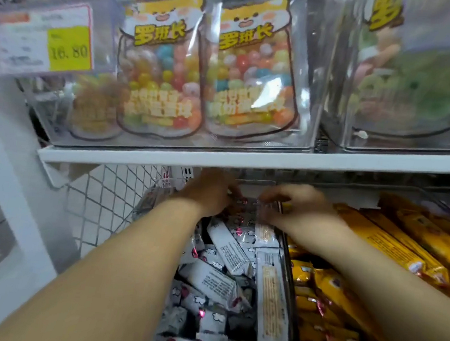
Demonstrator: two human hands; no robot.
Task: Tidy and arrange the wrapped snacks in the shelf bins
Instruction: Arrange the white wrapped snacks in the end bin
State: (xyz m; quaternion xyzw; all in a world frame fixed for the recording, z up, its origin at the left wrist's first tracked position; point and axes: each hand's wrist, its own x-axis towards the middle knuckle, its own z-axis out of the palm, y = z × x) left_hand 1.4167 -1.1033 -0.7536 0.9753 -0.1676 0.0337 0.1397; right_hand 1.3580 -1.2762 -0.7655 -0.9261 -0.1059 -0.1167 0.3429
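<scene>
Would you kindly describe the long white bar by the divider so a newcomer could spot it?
Under the white shelf board, find the heap of small white wrapped snacks. Against its right divider, beside yellow packs, lies the long white wrapped bar with a tan strip, far longer than its jumbled neighbours.

White snack wrappers [228,248] with red marks; yellow-orange bars [392,239].

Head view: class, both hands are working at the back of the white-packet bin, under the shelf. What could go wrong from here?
1. The left hand and right hand seem to hold a white packet just beneath the shelf edge; lifting it could knock the knuckles on that edge.
2. The loose white packets lie jumbled; the forearms may shove some over the divider into the yellow packets.
</scene>
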